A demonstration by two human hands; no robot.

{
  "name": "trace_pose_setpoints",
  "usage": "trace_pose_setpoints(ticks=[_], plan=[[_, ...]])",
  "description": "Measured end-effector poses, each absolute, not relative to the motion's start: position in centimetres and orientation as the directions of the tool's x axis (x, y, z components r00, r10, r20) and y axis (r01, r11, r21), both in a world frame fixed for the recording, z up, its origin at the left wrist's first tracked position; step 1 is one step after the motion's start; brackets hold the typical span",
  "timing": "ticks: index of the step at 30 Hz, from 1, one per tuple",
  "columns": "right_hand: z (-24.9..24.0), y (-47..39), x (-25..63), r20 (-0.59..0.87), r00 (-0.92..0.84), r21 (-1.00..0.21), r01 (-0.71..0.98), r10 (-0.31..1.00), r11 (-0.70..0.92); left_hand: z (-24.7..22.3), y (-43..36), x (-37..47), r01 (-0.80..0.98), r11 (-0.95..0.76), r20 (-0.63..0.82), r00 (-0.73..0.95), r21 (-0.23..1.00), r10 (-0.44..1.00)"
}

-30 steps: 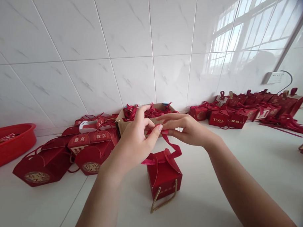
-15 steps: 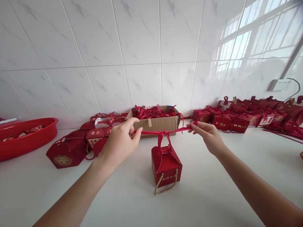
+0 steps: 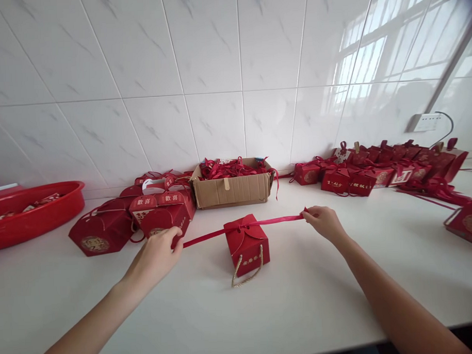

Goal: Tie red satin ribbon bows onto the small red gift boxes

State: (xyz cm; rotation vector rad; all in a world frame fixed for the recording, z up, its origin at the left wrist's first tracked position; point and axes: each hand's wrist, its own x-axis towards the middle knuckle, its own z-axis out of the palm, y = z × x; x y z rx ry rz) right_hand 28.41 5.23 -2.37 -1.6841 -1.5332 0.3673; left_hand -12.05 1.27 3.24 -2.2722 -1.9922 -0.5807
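A small red gift box with a beige rope handle on its front stands on the white table, tilted slightly. A red ribbon runs through the holes in its top flaps and is crossed there, lying close against the top. My left hand pinches one ribbon end, left of the box. To the right, my right hand pinches the other end between thumb and fingers. The ribbon is stretched nearly straight between both hands.
Behind the box is a cardboard box full of red ribbons. Red gift boxes are grouped at left beside a red basin. More gift boxes line the back right, with another box at the right edge.
The ribbon's raised loops have been drawn down flat onto the box top. My left hand has moved left and down, away from the right hand, and the ribbon between them is longer.
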Motion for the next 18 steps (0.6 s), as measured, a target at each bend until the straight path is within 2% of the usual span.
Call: trace_pose_setpoints(ticks=[4, 7, 9, 11, 13, 15, 18], plan=[[-2.8, 5.2, 28.6, 0.305, 0.144, -0.657, 0.747, 0.941, 0.099, 2.1, 1.6, -12.0, 0.954, -0.171, 0.252, 0.107, 0.246, 0.962], [-2.3, 5.1, 27.5, 0.421, 0.111, -0.615, 0.765, 0.900, 0.193, 1.9, 1.7, -10.4, 0.963, -0.229, 0.412, 0.152, 0.144, 0.898], [-1.7, 5.0, 25.9, 0.474, 0.068, -0.635, 0.717, 0.878, 0.287, 2.0, 1.7, -8.8, 0.945, -0.301, 0.543, 0.188, 0.126, 0.818], [-1.1, 4.8, 24.0, 0.435, 0.000, -0.715, 0.608, 0.900, 0.345, 2.1, 1.8, -7.0, 0.888, -0.391, 0.562, 0.200, 0.243, 0.803], [-0.7, 4.7, 22.0, 0.342, -0.075, -0.807, 0.488, 0.937, 0.334, 2.1, 1.8, -5.3, 0.782, -0.414, 0.468, 0.179, 0.466, 0.865], [-0.5, 4.7, 20.2, 0.274, -0.139, -0.864, 0.399, 0.952, 0.307, 1.9, 2.0, -3.9, 0.657, -0.339, 0.329, 0.145, 0.673, 0.933], [-0.8, 5.1, 18.6, 0.186, -0.200, -0.928, 0.286, 0.962, 0.239, 1.5, 2.3, -2.7, 0.532, -0.226, 0.198, 0.111, 0.816, 0.974]])
